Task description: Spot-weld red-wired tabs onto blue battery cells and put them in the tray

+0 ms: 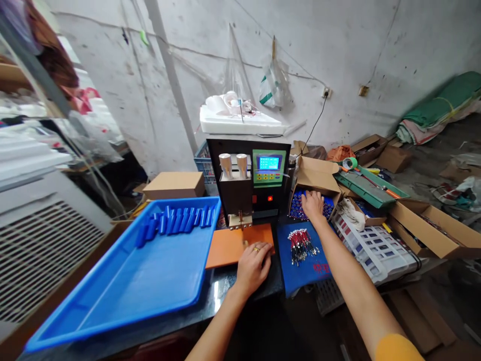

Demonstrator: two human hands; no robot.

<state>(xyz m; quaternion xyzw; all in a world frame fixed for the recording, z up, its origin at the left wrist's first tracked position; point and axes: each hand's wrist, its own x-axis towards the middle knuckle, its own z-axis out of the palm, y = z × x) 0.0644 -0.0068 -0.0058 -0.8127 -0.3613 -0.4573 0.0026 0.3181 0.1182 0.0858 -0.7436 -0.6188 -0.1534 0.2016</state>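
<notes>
My left hand (254, 263), a ring on one finger, rests on the orange board (225, 246) below the head of a black spot welder (235, 200). Its fingers are loosely bent and apart, with nothing visible in them. My right hand (312, 204) reaches into an open cardboard box (317, 173) of blue cylindrical battery cells (298, 205). Those fingers are spread over the cells, their tips partly hidden. Between the hands and to the right, a bundle of red and black wire leads (300, 245) lies on a blue cloth (291, 278).
A large blue tray (150, 281) at the left holds a row of blue wrapped cylinders (180, 220). The welder's screen (269, 163) is lit. A white foam slab (240, 123) lies above the welder. A white crate (368, 248) and a green tray (370, 185) stand right.
</notes>
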